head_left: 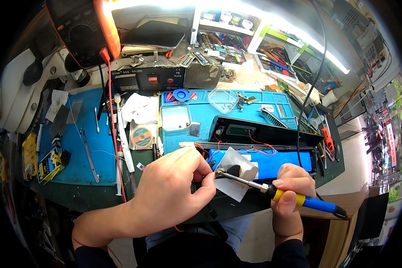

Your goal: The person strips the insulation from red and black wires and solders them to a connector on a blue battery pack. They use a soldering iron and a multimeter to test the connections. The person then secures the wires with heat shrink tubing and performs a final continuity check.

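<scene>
My right hand [290,190] grips a soldering iron [319,203] with a blue and yellow handle, its metal shaft aimed left. The iron's tip reaches a small dark part right beside the fingertips of my left hand [176,187]. Thumb and forefinger of that hand are pinched together; the small piece between them is mostly hidden. Beneath the tip lies a grey metallic sheet [237,190], tilted over a long blue battery pack [272,164]. Behind the pack stands an open black casing [263,129] with a green circuit board [241,130] and red wires.
A multimeter [78,33] with red and black leads stands at upper left, near a black bench unit [149,79]. On the blue mats lie a solder reel [142,136], tweezers [90,158] and clear plastic boxes [176,117]. A black cable [315,80] hangs at right.
</scene>
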Motion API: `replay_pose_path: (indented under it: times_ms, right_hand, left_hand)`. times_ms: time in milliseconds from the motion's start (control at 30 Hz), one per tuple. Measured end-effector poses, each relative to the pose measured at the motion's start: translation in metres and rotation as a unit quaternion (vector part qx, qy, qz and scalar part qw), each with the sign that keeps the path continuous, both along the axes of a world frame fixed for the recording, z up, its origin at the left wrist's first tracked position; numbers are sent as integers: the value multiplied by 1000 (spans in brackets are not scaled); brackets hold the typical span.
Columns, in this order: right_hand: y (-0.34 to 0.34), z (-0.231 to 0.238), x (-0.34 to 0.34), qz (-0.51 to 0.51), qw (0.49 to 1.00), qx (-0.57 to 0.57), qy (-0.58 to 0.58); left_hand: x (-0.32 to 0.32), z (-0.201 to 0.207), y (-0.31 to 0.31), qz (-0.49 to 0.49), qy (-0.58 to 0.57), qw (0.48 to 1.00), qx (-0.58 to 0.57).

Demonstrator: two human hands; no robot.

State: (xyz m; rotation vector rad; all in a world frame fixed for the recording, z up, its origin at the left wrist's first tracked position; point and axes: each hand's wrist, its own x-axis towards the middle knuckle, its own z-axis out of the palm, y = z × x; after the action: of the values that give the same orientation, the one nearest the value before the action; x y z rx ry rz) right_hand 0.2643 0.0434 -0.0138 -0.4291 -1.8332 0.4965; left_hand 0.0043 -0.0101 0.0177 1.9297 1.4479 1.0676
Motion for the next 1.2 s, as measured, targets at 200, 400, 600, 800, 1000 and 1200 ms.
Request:
replay_pose_path:
  times_ms: [200,400,600,800,1000,1200]
  right_hand:
    - [-1,2,-1,-9,1000,-11,3]
    - [-1,1,0,-4,1000,-12,1]
    - [-1,3,-1,-16,1000,-18,5]
    - [-1,1,0,-13,999,-31,7]
    - [-2,3,0,-13,1000,-26,0]
    - [0,5,-1,0,1000,-24,-4]
  left_hand:
    - [-1,0,0,-2,-3,1000,0]
    - [0,-4,0,2,-18,1000,4]
    - [-1,-2,0,-1,-6,1000,5]
    - [0,-1,1,-1,1,1000,4]
    - [1,1,0,1,15,1000,1]
    - [-1,-2,-1,-6,16,1000,12]
